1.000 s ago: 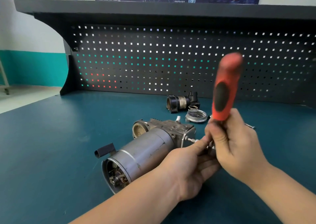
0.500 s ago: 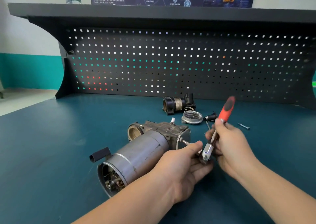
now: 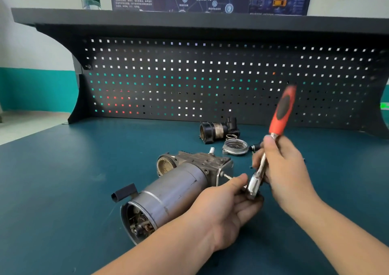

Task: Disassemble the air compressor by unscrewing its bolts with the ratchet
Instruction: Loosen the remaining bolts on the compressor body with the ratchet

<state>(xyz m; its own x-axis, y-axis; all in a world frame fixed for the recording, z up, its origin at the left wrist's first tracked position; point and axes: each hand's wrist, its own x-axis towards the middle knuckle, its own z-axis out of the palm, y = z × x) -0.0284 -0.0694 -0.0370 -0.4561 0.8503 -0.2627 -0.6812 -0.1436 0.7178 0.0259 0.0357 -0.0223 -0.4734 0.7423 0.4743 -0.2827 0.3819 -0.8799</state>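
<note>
Right hand (image 3: 284, 169) grips the ratchet (image 3: 265, 161) by its shank, red handle tilted up. Left hand (image 3: 229, 207) pinches the ratchet's head at a bolt (image 3: 227, 176) protruding from the air compressor (image 3: 174, 192) on the bench (image 3: 63, 180).

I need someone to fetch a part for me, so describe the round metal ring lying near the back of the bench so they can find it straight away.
Start at the black pegboard behind the teal workbench. Just in front of it lies a dark cylindrical part; the round metal ring sits right beside that, nearer the person, with a small coil spring between them. It is the only flat, silvery, open-centred piece there.
</note>
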